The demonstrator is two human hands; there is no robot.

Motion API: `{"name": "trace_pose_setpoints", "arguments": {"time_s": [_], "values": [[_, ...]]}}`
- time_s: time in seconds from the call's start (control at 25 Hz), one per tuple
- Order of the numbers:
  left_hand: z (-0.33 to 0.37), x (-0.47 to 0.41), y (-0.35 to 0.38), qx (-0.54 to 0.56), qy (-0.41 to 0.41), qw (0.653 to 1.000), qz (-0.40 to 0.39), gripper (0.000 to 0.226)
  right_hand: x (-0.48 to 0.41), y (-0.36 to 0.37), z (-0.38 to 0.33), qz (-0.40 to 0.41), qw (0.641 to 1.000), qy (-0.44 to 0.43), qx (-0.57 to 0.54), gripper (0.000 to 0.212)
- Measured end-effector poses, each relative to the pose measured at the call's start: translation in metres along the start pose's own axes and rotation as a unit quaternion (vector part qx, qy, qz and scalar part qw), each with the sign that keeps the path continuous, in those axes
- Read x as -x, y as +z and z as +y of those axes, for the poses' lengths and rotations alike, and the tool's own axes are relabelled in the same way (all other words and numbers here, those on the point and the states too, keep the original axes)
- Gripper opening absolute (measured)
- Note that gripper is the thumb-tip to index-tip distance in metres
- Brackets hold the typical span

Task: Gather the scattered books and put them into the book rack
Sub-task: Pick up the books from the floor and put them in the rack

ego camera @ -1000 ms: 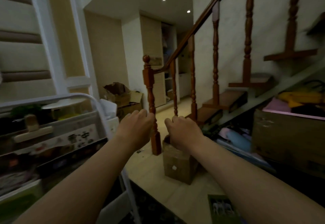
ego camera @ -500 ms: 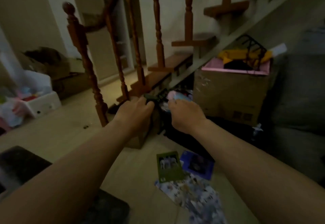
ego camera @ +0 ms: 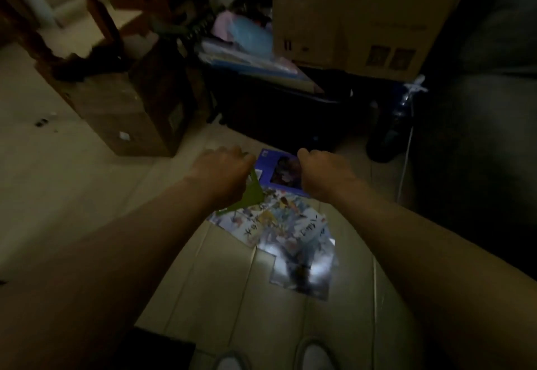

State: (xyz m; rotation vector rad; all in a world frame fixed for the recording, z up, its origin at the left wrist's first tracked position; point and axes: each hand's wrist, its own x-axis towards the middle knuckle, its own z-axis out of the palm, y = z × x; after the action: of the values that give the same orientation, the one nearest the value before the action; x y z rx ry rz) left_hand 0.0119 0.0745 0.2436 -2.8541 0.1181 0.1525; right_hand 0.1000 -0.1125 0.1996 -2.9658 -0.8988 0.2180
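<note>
Head view, dim, looking down at floor [ego camera: 87,201]. Left hand [ego camera: 223,172] over green book [ego camera: 253,195], right hand [ego camera: 322,172] at the right edge of blue book [ego camera: 279,172]. Backs up, fingers loosely curled downward; contact with the books can't be told. Green overlaps blue. Just below them, a fan of illustrated books [ego camera: 279,224] with a glossy one [ego camera: 302,271] nearest the shoes [ego camera: 315,353]. Small box [ego camera: 130,114] far left, big box [ego camera: 357,15] top right.

Dim, murky view — glare on the glossy books [ego camera: 302,253], corners blurred dark.
</note>
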Motion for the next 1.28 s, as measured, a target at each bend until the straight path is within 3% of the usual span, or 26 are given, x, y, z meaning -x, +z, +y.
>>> {"name": "trace_pose_setpoints", "arguments": {"time_s": [0.16, 0.44, 0.6, 0.72, 0.84, 1.04, 1.28], "values": [[0.016, -0.019, 0.078, 0.038, 0.019, 0.998, -0.050, 0.051, -0.013, 0.083, 0.017, -0.060, 0.998, 0.024, -0.018, 0.038], [0.043, -0.031, 0.191, 0.081, 0.032, 0.985, -0.151, 0.052, -0.012, 0.203, 0.031, -0.183, 0.978, 0.083, -0.051, 0.065], [0.076, -0.031, 0.248, 0.137, 0.023, 0.971, -0.195, 0.052, 0.005, 0.259, 0.030, -0.192, 0.973, 0.115, -0.060, 0.074], [0.113, -0.022, 0.283, 0.202, 0.029, 0.953, -0.224, 0.068, 0.025, 0.289, 0.021, -0.197, 0.974, 0.091, -0.068, 0.068], [0.134, -0.013, 0.300, 0.202, 0.075, 0.953, -0.214, 0.080, 0.040, 0.300, 0.012, -0.176, 0.978, 0.073, -0.081, 0.059], [0.125, -0.004, 0.301, 0.163, 0.082, 0.971, -0.156, 0.061, 0.065, 0.300, 0.012, -0.105, 0.986, 0.077, -0.106, 0.035], [0.129, 0.008, 0.302, 0.189, 0.081, 0.961, -0.186, 0.071, 0.084, 0.300, 0.025, -0.102, 0.983, 0.030, -0.148, 0.031]]}}
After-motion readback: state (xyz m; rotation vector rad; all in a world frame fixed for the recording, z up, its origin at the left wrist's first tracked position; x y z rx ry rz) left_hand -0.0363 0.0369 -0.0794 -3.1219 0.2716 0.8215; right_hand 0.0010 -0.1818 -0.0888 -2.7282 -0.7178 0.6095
